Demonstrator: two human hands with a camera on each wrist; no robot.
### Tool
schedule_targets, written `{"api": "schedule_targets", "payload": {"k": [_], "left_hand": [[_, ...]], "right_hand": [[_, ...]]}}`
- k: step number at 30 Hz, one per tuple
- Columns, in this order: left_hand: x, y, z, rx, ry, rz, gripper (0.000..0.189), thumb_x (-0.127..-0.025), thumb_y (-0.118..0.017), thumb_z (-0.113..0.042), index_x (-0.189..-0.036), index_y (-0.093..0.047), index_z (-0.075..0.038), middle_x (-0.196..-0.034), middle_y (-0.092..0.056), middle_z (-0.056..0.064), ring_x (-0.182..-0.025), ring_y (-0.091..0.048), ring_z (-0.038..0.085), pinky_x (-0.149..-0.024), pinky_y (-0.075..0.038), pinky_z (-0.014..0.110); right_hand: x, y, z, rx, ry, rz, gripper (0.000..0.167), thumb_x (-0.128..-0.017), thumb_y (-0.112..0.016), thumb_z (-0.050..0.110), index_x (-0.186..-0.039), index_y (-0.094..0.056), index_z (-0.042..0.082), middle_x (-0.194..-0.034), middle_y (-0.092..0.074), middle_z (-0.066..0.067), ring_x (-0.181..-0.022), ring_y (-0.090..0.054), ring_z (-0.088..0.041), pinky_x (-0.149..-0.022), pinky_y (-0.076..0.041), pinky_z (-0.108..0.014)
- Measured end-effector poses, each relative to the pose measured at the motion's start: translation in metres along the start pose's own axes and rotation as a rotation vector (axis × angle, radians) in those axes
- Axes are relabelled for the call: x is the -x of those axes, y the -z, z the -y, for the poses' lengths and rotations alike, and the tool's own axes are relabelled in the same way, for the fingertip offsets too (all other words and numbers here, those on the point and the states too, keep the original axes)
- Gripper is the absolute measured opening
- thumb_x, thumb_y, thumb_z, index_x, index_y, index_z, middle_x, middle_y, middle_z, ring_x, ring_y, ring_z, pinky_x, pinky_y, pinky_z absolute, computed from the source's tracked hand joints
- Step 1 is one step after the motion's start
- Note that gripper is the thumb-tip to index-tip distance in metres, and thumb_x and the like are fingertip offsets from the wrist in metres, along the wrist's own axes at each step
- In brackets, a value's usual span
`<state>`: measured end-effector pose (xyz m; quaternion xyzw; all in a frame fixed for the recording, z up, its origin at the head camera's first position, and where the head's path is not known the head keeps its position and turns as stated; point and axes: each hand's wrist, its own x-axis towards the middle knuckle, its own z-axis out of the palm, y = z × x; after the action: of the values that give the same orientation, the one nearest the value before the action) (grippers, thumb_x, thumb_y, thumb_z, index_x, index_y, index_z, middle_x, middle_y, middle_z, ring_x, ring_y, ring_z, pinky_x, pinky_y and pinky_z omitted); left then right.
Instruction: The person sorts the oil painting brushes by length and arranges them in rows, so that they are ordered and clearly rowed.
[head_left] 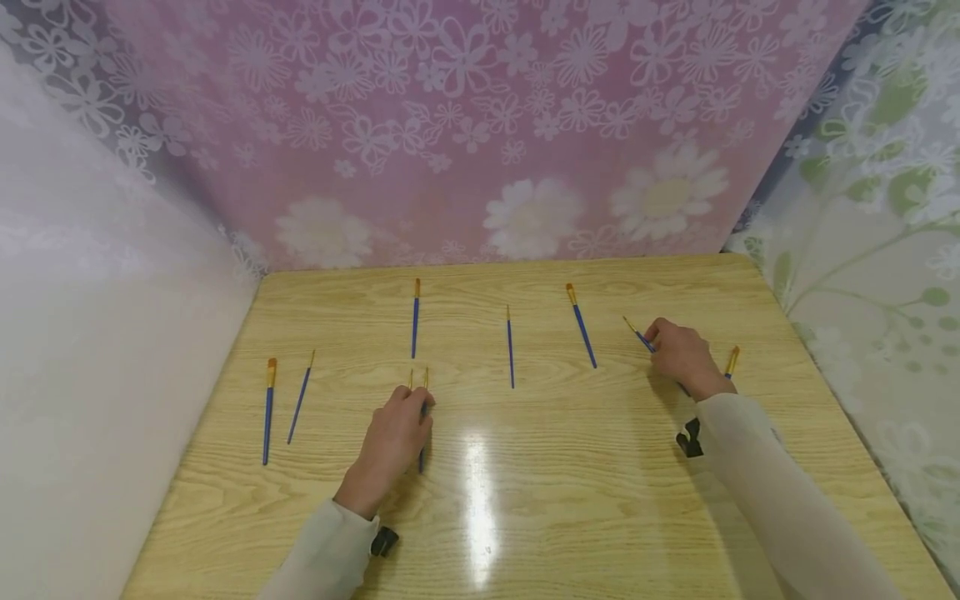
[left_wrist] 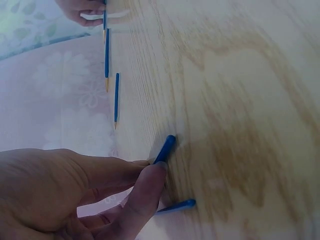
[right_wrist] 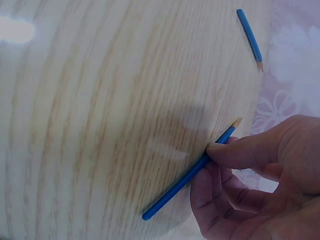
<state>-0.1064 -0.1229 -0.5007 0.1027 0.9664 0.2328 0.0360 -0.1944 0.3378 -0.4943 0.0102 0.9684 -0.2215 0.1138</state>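
My left hand pinches a thin blue paintbrush between thumb and fingers, low over the table. A second blue paintbrush lies close beside it, partly hidden by the hand. At the right side, my right hand holds another blue paintbrush by thumb and fingertips, slanted, its bristles toward the back left. A brush with a wider orange head shows from behind the right wrist, its handle mostly hidden.
On the wood-patterned table lie a flat brush and a thin brush at left. Farther back are an upper brush, a thin middle brush and a slanted flat brush. A pink flowered wall borders the back.
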Motion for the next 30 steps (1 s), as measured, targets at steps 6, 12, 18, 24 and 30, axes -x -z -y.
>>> {"api": "schedule_targets", "payload": {"k": [6, 12, 18, 24, 30], "left_hand": [[0.001, 0.000, 0.001, 0.004, 0.005, -0.003, 0.020, -0.103, -0.072, -0.006, -0.123, -0.074, -0.007, -0.113, -0.067, 0.014, -0.068, -0.053, 0.017, -0.058, -0.049, 0.032], [0.003, 0.000, 0.001, 0.003, 0.006, -0.001, 0.020, -0.103, -0.074, -0.006, -0.123, -0.074, -0.006, -0.115, -0.067, 0.014, -0.068, -0.054, 0.016, -0.058, -0.049, 0.031], [0.004, 0.003, -0.001, 0.010, 0.029, 0.016, 0.022, -0.103, -0.072, -0.008, -0.125, -0.074, -0.006, -0.114, -0.066, 0.014, -0.061, -0.049, 0.016, -0.051, -0.044, 0.027], [-0.004, 0.010, -0.005, -0.062, 0.031, 0.002, 0.025, -0.103, -0.071, -0.016, -0.128, -0.075, -0.013, -0.117, -0.069, 0.011, -0.051, -0.039, 0.017, -0.044, -0.033, 0.029], [-0.026, 0.008, -0.010, -0.098, 0.025, -0.017, 0.025, -0.101, -0.068, -0.015, -0.125, -0.076, -0.017, -0.110, -0.071, 0.004, -0.054, -0.044, 0.019, -0.047, -0.037, 0.032]], "right_hand": [[-0.001, 0.000, -0.001, 0.004, 0.003, 0.007, 0.033, -0.097, -0.055, -0.003, -0.129, -0.059, -0.009, -0.128, -0.068, -0.035, -0.115, -0.066, -0.054, -0.097, -0.048, -0.072], [-0.001, 0.000, 0.000, 0.003, 0.002, 0.007, 0.033, -0.097, -0.055, -0.003, -0.129, -0.058, -0.009, -0.128, -0.068, -0.036, -0.116, -0.065, -0.055, -0.100, -0.046, -0.075], [0.001, 0.000, 0.002, -0.007, -0.001, 0.008, 0.033, -0.097, -0.055, -0.002, -0.129, -0.058, -0.009, -0.128, -0.068, -0.036, -0.116, -0.065, -0.055, -0.101, -0.044, -0.076], [0.001, 0.001, 0.002, -0.001, 0.006, 0.010, 0.033, -0.098, -0.055, -0.002, -0.130, -0.058, -0.009, -0.128, -0.068, -0.036, -0.115, -0.066, -0.055, -0.099, -0.046, -0.074], [0.002, 0.002, 0.002, -0.009, 0.002, 0.016, 0.033, -0.097, -0.055, -0.003, -0.130, -0.058, -0.010, -0.128, -0.067, -0.037, -0.115, -0.065, -0.055, -0.098, -0.048, -0.072]]}}
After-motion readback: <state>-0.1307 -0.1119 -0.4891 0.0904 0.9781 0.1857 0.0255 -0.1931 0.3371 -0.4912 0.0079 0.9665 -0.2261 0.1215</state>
